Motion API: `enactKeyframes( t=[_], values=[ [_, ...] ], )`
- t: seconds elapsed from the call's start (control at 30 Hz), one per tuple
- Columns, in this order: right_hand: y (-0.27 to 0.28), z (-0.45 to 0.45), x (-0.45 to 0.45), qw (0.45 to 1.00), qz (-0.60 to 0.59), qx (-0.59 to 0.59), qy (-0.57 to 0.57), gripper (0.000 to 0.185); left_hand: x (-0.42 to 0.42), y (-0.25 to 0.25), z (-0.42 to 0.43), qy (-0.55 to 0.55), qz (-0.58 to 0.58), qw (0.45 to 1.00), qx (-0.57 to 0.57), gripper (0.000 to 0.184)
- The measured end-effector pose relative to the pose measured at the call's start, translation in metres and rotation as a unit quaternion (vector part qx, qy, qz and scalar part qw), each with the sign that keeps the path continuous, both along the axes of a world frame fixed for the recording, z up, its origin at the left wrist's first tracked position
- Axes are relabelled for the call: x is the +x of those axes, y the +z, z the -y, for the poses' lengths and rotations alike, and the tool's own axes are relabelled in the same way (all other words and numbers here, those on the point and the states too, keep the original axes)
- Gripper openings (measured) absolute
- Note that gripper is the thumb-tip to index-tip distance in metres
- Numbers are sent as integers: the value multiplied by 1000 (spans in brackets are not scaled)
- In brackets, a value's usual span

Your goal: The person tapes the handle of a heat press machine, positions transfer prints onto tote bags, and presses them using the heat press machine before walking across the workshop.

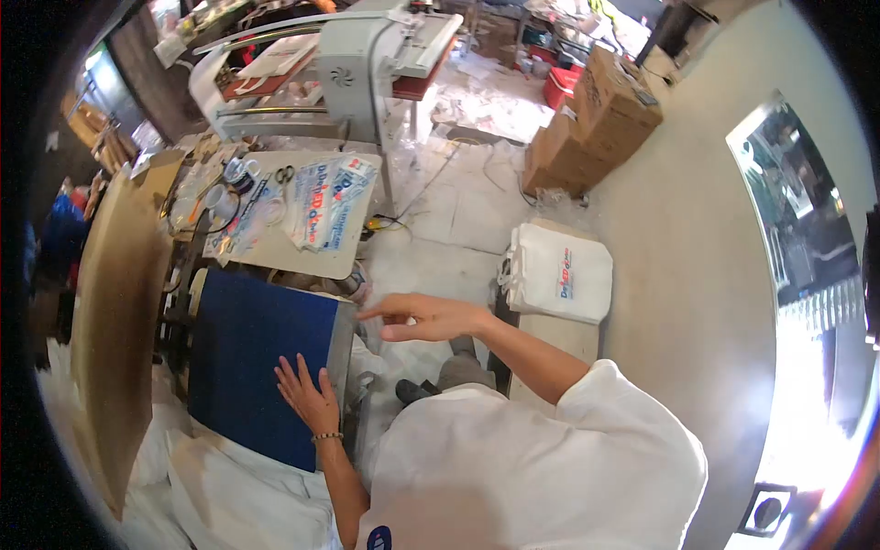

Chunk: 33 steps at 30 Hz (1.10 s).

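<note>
A dark blue flat panel (pixel 257 357) with a grey strip (pixel 341 353) along its right side lies in front of me. My left hand (pixel 308 396), with a beaded bracelet on the wrist, is over the lower right of the blue surface with its fingers spread; it holds nothing. Just past the grey strip, near the panel's upper right corner, is my right hand (pixel 426 317). Its index finger points left and its thumb stands apart, and nothing shows in it. White cloth (pixel 229 495) hangs and bunches below the panel.
Beyond the panel, a tabletop (pixel 339 266) carries printed plastic sheets (pixel 330 202), scissors (pixel 285 173) and cups. Printed white bags (pixel 561 272) are stacked on the right. Cardboard boxes (pixel 596 119) stand behind them. A large white machine (pixel 353 73) is at the back.
</note>
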State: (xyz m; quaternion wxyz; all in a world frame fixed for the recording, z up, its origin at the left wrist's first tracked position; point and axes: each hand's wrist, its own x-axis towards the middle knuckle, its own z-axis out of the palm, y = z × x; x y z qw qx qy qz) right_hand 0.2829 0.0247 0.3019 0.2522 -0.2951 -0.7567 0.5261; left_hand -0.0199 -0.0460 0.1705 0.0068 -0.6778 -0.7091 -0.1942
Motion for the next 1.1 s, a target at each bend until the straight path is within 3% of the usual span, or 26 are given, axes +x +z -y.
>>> enactKeyframes(
  t=[0.1, 0.17, 0.23, 0.3, 0.37, 0.47, 0.53, 0.67, 0.77, 0.83, 0.97, 1.03, 1.1],
  values=[
    [-146, 17, 49, 966, 248, -36, -59, 69, -2, -8, 2, -12, -19, 1000, -1, 51],
    [-204, 44, 87, 919, 354, -152, -85, 70, -1, -11, 0, -19, -36, 999, -1, 51],
    [-269, 81, 127, 910, 377, -117, -125, 72, -3, -10, 1, -12, -38, 999, 2, 52],
    [-296, 113, 149, 871, 403, -213, -184, 66, -3, -9, 1, -19, -48, 999, -12, 53],
    [-365, 146, 172, 868, 376, -247, -210, 62, -2, -9, 0, -28, -59, 997, -29, 54],
    [-349, 185, 174, 852, 343, -319, -235, 57, -5, -10, 3, -49, -74, 996, -20, 55],
    [-344, 202, 171, 805, 283, -415, -315, 52, -4, -10, 0, -37, -65, 997, -18, 57],
    [-379, 231, 159, 811, 245, -440, -297, 49, -5, -12, 1, -48, -72, 996, -16, 58],
    [-398, 240, 145, 848, 211, -382, -300, 48, -7, -12, 0, -51, -82, 995, -19, 58],
    [-392, 238, 138, 795, 179, -489, -310, 50, -6, -10, -1, -54, -74, 996, -19, 59],
    [-385, 228, 133, 803, 193, -467, -316, 48, -7, -13, -2, -45, -84, 995, -23, 59],
    [-390, 222, 133, 767, 171, -519, -336, 51, -8, -14, -2, -63, -74, 995, -8, 59],
    [-399, 217, 136, 773, 147, -516, -338, 50, -5, -12, -1, -56, -72, 996, -10, 59]
  ],
)
